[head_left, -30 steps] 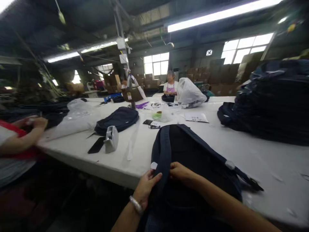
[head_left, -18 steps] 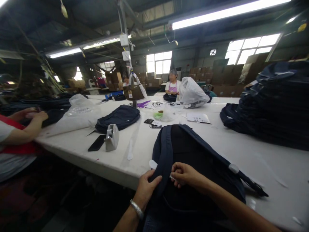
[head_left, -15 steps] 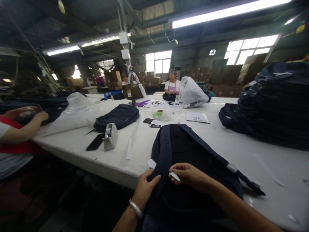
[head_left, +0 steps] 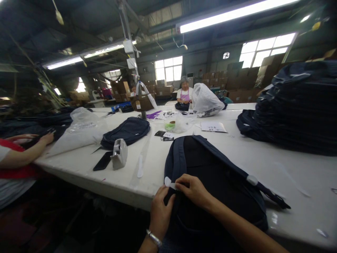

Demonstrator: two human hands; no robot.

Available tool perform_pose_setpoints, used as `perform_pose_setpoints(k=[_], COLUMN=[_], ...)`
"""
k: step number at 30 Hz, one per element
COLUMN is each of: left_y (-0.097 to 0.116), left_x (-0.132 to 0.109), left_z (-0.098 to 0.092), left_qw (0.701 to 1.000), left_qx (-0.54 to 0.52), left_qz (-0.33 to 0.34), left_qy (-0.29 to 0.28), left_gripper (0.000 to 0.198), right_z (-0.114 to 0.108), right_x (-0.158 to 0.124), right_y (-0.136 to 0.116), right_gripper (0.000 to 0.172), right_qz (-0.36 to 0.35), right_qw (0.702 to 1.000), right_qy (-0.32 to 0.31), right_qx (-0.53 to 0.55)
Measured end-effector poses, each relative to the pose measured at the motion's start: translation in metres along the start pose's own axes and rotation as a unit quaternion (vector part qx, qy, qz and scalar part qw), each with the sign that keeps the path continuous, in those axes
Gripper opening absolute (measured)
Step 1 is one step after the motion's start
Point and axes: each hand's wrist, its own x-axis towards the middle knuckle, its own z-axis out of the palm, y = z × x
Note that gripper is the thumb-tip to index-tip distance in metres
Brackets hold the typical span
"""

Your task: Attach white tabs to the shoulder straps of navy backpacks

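A dark navy backpack [head_left: 210, 175] lies back-up on the white table [head_left: 263, 154] in front of me, its lower part hanging over the near edge. My left hand [head_left: 160, 211] grips the bag's left shoulder strap [head_left: 176, 165] near the table edge. My right hand [head_left: 193, 189] pinches a small white strip [head_left: 168, 182] against the same strap, fingers closed. A second white tab [head_left: 252, 180] sits on the right strap.
A tape dispenser [head_left: 119, 154] and black phone [head_left: 102, 161] lie to the left, beside another navy bag [head_left: 126, 131] and plastic bags [head_left: 79, 130]. A high stack of navy bags [head_left: 295, 109] fills the right. A co-worker's arm [head_left: 23, 154] is at the left; another person [head_left: 184, 94] sits far back.
My right hand has carried the white strip leftward onto the left strap and now presses it there. My left hand has shifted slightly lower on the strap. The co-worker's arm moved a little.
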Motion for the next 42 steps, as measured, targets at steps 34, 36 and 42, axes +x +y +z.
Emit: perform_pose_setpoints(k=[34,36,42], left_y=[0.004,0.005,0.009], left_x=[0.019,0.02,0.024], left_z=[-0.004,-0.005,-0.009], left_qw=[0.959,0.958,0.957], left_qx=[-0.248,-0.25,-0.248], left_qz=[-0.135,-0.138,-0.142], left_qy=[0.003,-0.002,-0.047], left_gripper=[0.044,0.044,0.041], right_z=[0.018,0.018,0.015], right_x=[0.007,0.008,0.009], right_y=[0.004,0.005,0.007], right_gripper=[0.018,0.019,0.02], right_qz=[0.023,0.022,0.017], right_qw=[0.999,0.999,0.999], right_qy=[0.024,0.024,0.01], right_qx=[0.033,0.041,0.043])
